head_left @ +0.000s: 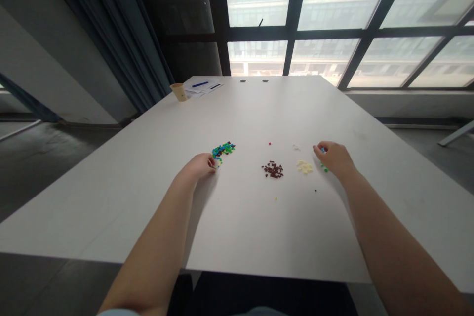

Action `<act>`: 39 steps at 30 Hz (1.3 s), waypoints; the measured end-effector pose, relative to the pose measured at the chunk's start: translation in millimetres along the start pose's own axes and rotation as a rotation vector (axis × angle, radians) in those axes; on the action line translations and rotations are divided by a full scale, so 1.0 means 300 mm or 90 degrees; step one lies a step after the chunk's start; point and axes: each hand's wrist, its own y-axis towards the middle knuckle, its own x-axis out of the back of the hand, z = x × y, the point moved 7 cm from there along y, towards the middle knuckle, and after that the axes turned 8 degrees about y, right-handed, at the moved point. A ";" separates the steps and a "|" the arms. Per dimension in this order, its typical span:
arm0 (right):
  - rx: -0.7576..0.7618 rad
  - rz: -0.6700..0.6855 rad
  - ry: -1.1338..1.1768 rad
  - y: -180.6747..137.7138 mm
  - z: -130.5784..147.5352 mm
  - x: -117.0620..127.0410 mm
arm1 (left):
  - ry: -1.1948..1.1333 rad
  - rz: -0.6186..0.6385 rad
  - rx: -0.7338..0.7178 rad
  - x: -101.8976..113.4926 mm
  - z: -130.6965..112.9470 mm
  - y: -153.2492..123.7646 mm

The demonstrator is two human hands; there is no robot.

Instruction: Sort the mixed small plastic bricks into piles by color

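Note:
My left hand [202, 164] rests on the white table [237, 217], fingers curled at the near end of a mixed pile of blue, green and dark small pieces [223, 149]. My right hand [333, 156] is curled over a few blue and green pieces [325, 168] at the right. Between the hands lie a dark brown pile [273, 170] and a pale yellow pile [304, 167]. What each hand pinches is too small to make out.
Single stray pieces lie about: a red one [269, 143], a yellow one [276, 199], a dark one [315, 190]. A paper cup [179, 92] and papers with a blue pen [203, 86] sit at the far left corner. Windows stand behind the table.

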 end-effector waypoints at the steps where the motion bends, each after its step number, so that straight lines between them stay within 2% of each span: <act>1: 0.011 0.002 0.002 -0.003 0.008 -0.002 | 0.003 -0.008 -0.001 0.002 0.000 0.001; 6: 0.040 0.009 0.000 -0.006 0.018 -0.015 | 0.020 -0.056 -0.020 0.014 -0.024 0.006; 11: 0.054 0.004 0.002 -0.007 0.022 -0.013 | 0.062 -0.072 -0.035 0.023 -0.057 0.001; 20: 0.055 0.004 0.013 -0.006 0.017 -0.006 | 0.052 -0.038 -0.035 0.015 -0.042 0.000; 23: 0.054 0.006 0.012 -0.005 0.018 -0.008 | 0.045 -0.002 -0.046 0.005 -0.048 -0.004; 26: 0.050 0.012 0.009 -0.006 0.021 -0.009 | 0.057 -0.001 -0.054 0.004 -0.059 -0.008; 30: 0.048 0.012 0.013 -0.008 0.025 -0.005 | 0.054 -0.050 -0.072 0.021 -0.071 -0.010; 33: 0.052 0.005 0.019 -0.010 0.027 0.000 | -0.026 -0.114 -0.106 0.054 -0.101 -0.025; 36: 0.070 -0.008 0.040 -0.017 0.044 0.007 | -0.157 -0.178 -0.195 0.087 -0.179 -0.069; 39: 0.110 -0.024 0.073 -0.037 0.093 0.014 | -0.227 -0.238 -0.296 0.103 -0.279 -0.135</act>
